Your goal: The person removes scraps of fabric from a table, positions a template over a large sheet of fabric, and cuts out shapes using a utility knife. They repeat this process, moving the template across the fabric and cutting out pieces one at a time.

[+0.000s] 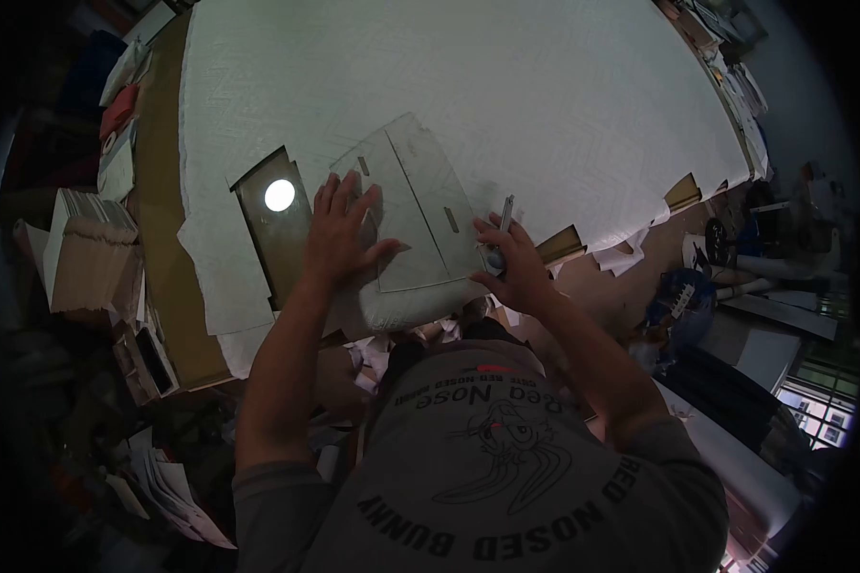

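A big white cloth (564, 95) with a zigzag pattern is covering most of a brown table (162, 191); a tall stack of thin sheets (91, 253) is standing by the left side, and a small red thing (119, 110) is lying farther up that side; on the right, a blue bag (678, 301) is sitting below the table, and a window (817, 411) is letting in light; the person is wearing a grey T-shirt (487, 449) with bunny words and a bunny drawing.

A clear sheet (420, 210) is lying flat on the cloth, close to the person; it is showing the white through it, with one long dark line running down it and two little slots, one on each side of the line; the left hand (342, 224) is spreading its fingers flat over the sheet's left side; the right hand (514, 258) is curling around a slim silver tool (507, 210) by the right edge; I cannot tell if it is a pen or a knife.

The sheet's bottom edge is lying near the table's front edge, where the cloth is bulging; a cut-out gap (282, 244) is showing brown table left of the left hand, with a bright round spot (279, 196) shining there; past the sheet's top, smooth cloth is stretching far away.
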The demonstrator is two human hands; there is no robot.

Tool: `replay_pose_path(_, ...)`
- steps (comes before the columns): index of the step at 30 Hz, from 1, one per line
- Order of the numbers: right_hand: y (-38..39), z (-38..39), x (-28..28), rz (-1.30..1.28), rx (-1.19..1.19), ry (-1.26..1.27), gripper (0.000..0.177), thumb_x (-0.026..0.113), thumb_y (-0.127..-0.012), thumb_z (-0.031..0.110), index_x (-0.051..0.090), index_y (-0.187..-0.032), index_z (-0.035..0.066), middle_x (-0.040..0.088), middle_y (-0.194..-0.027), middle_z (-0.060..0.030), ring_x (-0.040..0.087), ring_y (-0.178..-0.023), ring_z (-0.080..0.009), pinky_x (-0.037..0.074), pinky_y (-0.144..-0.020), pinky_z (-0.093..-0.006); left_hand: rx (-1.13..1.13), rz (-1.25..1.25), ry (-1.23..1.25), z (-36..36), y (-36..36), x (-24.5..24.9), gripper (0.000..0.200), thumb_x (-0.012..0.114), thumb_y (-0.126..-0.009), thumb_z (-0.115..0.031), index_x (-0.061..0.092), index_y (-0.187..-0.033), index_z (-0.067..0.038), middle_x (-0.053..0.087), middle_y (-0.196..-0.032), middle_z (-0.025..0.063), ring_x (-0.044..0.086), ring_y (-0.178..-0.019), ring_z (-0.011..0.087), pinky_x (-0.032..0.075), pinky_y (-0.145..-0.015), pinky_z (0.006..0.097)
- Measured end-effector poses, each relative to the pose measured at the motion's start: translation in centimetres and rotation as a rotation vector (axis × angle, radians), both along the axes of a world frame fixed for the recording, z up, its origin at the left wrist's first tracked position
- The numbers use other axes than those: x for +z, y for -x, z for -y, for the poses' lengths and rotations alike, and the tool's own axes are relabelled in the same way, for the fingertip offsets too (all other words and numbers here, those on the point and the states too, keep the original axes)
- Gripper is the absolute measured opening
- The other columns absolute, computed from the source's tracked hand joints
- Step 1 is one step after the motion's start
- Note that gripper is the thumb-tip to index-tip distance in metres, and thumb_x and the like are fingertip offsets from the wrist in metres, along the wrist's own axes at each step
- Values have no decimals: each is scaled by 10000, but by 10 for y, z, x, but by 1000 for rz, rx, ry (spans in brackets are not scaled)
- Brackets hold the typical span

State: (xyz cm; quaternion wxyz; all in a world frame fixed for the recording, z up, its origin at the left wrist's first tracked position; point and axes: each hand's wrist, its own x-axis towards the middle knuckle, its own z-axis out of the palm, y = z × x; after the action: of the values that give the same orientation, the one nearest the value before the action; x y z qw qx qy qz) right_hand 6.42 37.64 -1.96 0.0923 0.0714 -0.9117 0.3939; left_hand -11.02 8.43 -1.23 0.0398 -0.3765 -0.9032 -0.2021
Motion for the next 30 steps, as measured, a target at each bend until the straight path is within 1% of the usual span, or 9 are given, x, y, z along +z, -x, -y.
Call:
replay_pose_path(12, 1, 2, 3, 22, -7, 5, 631, 891, -774, 164, 544, -1299, 115, 576, -1540, -97, 433, -1481, -412, 343, -1231, -544, -3, 7, -16, 0, 0, 4, 871, 850, -770, -576, 573, -1480, -155, 378, -1637, 204, 284, -1542, 472, 263, -1259, 584)
replay_pose_path(15, 1, 3, 2, 9, -1, -21, 628, 890, -773, 168, 544, -1294, 116, 575, -1541, -98, 432, -1483, -410, 333, -1239, -545, 7, 15, -13, 0, -1, 4, 833, 854, -785, -547, 586, -1466, -149, 385, -1629, 213, 297, -1532, 476, 293, -1245, 580)
replay_pose_path(17, 3, 6, 0, -5, 26, -66, 616, 887, -779, 172, 545, -1289, 118, 570, -1545, -99, 423, -1492, -406, 324, -1248, -546, 24, -24, -56, 2, 2, -7, 784, 855, -804, -513, 602, -1448, -145, 399, -1618, 214, 326, -1512, 475, 331, -1223, 579)
replay_pose_path(18, 3, 9, 0, -5, 25, -63, 616, 887, -779, 172, 545, -1289, 118, 570, -1545, -99, 423, -1492, -406, 324, -1248, -546, 23, -24, -53, 4, 2, -10, 784, 855, -804, -513, 602, -1448, -145, 399, -1618, 214, 326, -1512, 475, 331, -1223, 579)
replay_pose_path(20, 6, 13, 0, 30, 53, -69, 599, 879, -797, 204, 544, -1287, 121, 560, -1556, -96, 411, -1502, -404, 303, -1260, -552, 67, -87, -55, 8, 4, -15, 736, 847, -822, -497, 621, -1428, -146, 416, -1604, 214, 351, -1494, 473, 359, -1203, 578)
replay_pose_path(23, 7, 15, 0, 13, 54, -104, 592, 877, -806, 244, 547, -1282, 123, 555, -1564, -86, 404, -1511, -394, 283, -1268, -557, 20, -96, -32, 16, 8, -11, 724, 846, -820, -494, 629, -1421, -154, 426, -1596, 207, 358, -1490, 472, 354, -1207, 575)
replay_pose_path(27, 9, 15, -2, 30, 51, -131, 596, 877, -809, 268, 549, -1285, 126, 558, -1562, -73, 409, -1510, -381, 269, -1274, -557, 15, -64, -27, 20, 10, -6, 724, 846, -815, -497, 633, -1421, -165, 426, -1595, 204, 356, -1491, 472, 348, -1212, 573)
replay_pose_path(30, 8, 13, -4, 29, 58, -66, 599, 879, -806, 262, 549, -1289, 130, 566, -1555, -64, 414, -1509, -371, 270, -1273, -553, 19, -45, -22, 20, 7, -7, 756, 851, -799, -514, 627, -1434, -170, 424, -1597, 203, 352, -1493, 469, 339, -1218, 573)
